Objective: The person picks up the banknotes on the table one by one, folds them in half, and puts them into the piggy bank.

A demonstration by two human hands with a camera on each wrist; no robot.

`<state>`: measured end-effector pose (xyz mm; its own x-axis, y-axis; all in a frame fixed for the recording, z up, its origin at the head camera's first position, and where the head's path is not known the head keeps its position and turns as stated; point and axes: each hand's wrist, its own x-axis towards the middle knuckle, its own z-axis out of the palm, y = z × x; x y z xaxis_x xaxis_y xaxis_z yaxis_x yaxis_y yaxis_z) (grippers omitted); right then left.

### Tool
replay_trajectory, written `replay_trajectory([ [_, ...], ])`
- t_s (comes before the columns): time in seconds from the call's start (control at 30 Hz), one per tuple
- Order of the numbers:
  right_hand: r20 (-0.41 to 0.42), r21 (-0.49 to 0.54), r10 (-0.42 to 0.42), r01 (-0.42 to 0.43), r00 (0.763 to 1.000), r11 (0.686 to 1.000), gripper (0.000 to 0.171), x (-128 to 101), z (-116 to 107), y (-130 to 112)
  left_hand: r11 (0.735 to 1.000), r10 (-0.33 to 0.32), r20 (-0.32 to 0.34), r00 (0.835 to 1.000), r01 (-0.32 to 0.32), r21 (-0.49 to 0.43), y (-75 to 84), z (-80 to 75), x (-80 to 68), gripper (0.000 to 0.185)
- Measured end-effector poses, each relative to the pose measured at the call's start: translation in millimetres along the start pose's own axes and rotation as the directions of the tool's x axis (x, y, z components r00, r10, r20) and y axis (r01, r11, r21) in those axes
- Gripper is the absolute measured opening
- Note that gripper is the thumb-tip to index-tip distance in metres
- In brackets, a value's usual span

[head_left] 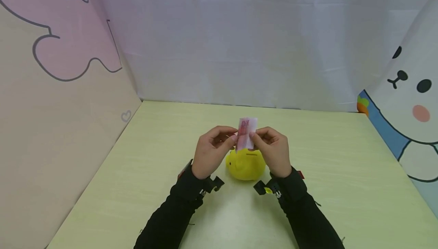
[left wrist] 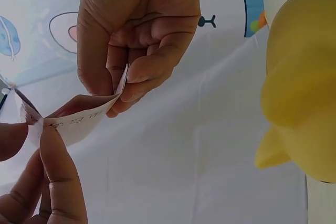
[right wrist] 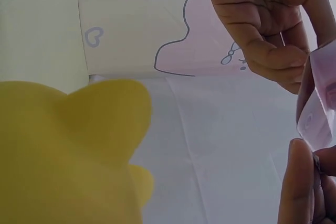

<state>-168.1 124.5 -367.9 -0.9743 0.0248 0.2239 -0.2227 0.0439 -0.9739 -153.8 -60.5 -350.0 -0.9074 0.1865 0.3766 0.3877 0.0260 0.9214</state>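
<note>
- Head view: held between left hand (head_left: 213, 148) and right hand (head_left: 274, 148), a folded pink banknote (head_left: 244, 133), clamped by fingers and thumbs at left and right edges; about equally near to both. Placed with long axis roughly upright, above or just beyond a yellow money box (head_left: 243, 167) with a dark left-to-right slot (head_left: 251, 154) on top.
- Left wrist view: bent into a shallow trough, with upturned ends and printed characters along the pale side; apart from the yellow money box.
- Right wrist view: partly cut off; creased, pink and whitish.
</note>
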Motion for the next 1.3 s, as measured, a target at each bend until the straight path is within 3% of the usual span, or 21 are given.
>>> replay_trajectory([
  [0.5, 0.031, 0.010, -0.046, 0.046, 0.998, 0.999, 0.015, -0.5, 3.5, 3.8, 0.991, -0.130, 0.040, 0.991, 0.129, 0.026, -5.1, 5.6, 3.0, 0.028],
  [1.3, 0.056, 0.018, -0.091, 0.090, 0.994, 0.996, 0.012, -0.7, 2.8, -6.0, 0.993, -0.113, 0.103, 0.988, 0.109, 0.046, 3.0, 5.2, 9.2, 0.033],
])
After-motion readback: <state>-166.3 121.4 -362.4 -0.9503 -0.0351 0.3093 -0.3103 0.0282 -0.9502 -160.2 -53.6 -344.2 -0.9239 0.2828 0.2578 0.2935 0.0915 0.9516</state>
